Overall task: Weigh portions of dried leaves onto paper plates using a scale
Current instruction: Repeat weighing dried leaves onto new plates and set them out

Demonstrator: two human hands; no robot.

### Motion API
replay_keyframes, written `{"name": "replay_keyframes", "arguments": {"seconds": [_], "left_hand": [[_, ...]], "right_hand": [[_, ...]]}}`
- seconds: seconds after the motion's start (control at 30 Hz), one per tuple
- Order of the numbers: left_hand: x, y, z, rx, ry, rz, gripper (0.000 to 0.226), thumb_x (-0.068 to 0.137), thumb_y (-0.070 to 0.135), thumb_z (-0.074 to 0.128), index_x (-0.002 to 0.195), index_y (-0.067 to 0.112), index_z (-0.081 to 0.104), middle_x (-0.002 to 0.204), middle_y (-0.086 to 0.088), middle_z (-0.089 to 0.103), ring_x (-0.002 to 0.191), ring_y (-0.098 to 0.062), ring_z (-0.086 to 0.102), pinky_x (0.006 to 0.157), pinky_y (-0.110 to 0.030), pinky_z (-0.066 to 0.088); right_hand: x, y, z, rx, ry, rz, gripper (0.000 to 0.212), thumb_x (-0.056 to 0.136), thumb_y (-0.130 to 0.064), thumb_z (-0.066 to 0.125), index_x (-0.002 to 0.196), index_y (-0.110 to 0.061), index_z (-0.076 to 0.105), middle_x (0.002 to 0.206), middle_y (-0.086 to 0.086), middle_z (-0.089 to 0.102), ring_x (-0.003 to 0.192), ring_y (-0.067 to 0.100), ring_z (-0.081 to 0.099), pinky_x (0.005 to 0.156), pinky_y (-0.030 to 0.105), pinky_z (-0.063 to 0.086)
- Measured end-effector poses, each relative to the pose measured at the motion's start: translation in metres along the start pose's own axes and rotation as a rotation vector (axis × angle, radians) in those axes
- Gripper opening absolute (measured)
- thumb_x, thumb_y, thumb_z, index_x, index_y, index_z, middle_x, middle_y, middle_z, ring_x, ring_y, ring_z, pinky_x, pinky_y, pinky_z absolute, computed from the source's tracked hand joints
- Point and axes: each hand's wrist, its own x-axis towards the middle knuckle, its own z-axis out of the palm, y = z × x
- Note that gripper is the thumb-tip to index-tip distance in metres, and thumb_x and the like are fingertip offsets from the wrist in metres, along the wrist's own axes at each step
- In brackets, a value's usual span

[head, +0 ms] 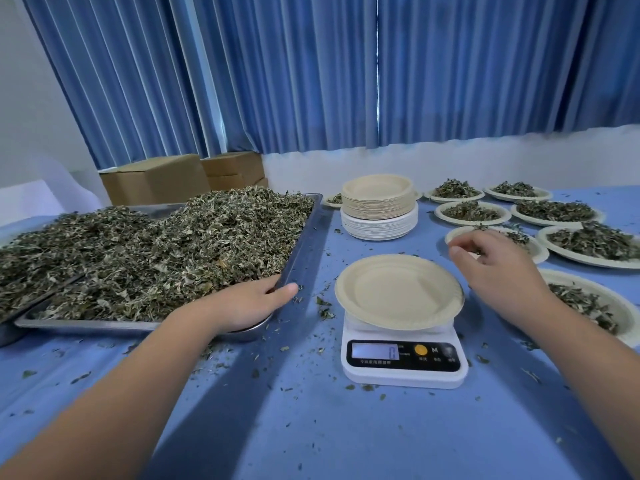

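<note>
An empty beige paper plate [398,292] sits on the white digital scale [403,362], whose lit display faces me. A large metal tray [301,244] heaped with dried leaves [166,251] fills the left side. My left hand [249,303] rests over the tray's near right corner, fingers reaching onto the leaves and thumb lying outside the rim. My right hand [498,268] hovers just right of the plate on the scale, fingers loosely curled with nothing in them.
A stack of spare paper plates [379,209] stands behind the scale. Several plates with leaf portions [568,216] cover the table's right side, one [595,306] close beside my right forearm. Leaf crumbs litter the blue cloth [277,410]. Cardboard boxes [156,181] sit behind the tray.
</note>
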Motion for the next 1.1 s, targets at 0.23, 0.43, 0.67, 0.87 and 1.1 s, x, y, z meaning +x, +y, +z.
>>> {"name": "replay_keyframes", "arguments": {"seconds": [0.23,0.43,0.67,0.87,1.1], "left_hand": [[-0.028,-0.01,0.004,0.198,0.139,0.027,0.088,0.074,0.082,0.01,0.116,0.025,0.062,0.109,0.005,0.066,0.099,-0.014,0.06,0.094,-0.036,0.047],[-0.041,-0.009,0.012,0.332,0.18,0.069,0.062,0.084,0.075,0.011,0.09,0.032,0.055,0.097,0.006,0.059,0.089,-0.013,0.057,0.086,-0.039,0.049],[-0.036,-0.012,0.008,0.229,0.274,0.102,0.068,0.074,0.081,0.026,0.085,0.021,0.057,0.074,-0.003,0.063,0.064,-0.02,0.06,0.063,-0.039,0.049],[-0.023,-0.018,-0.001,0.089,0.363,0.084,0.055,0.085,0.066,0.048,0.07,0.013,0.05,0.058,0.001,0.049,0.05,-0.012,0.041,0.051,-0.026,0.032],[-0.014,0.013,-0.023,-0.249,0.516,0.122,0.042,0.091,0.057,0.052,0.08,0.018,0.063,0.051,0.005,0.062,0.039,-0.002,0.054,0.041,-0.017,0.042]], "right_hand": [[0.0,0.001,0.001,-0.019,-0.003,-0.02,0.009,0.096,-0.021,0.054,0.097,-0.021,0.064,0.092,-0.013,0.053,0.078,-0.006,0.047,0.075,0.024,0.032],[-0.001,0.002,0.001,-0.027,-0.006,-0.027,0.009,0.096,-0.021,0.054,0.095,-0.023,0.063,0.092,-0.013,0.054,0.076,-0.006,0.047,0.071,0.024,0.031],[0.0,0.002,0.002,-0.029,-0.006,-0.03,0.009,0.095,-0.02,0.055,0.093,-0.023,0.063,0.09,-0.014,0.053,0.08,-0.006,0.048,0.071,0.023,0.028],[0.001,0.003,0.003,-0.026,0.0,-0.043,0.009,0.095,-0.018,0.055,0.092,-0.021,0.063,0.09,-0.01,0.055,0.078,-0.003,0.047,0.073,0.022,0.029],[0.002,0.006,0.002,-0.01,0.004,-0.029,0.01,0.095,-0.019,0.054,0.093,-0.02,0.064,0.091,-0.011,0.056,0.078,-0.006,0.047,0.071,0.023,0.031]]}}
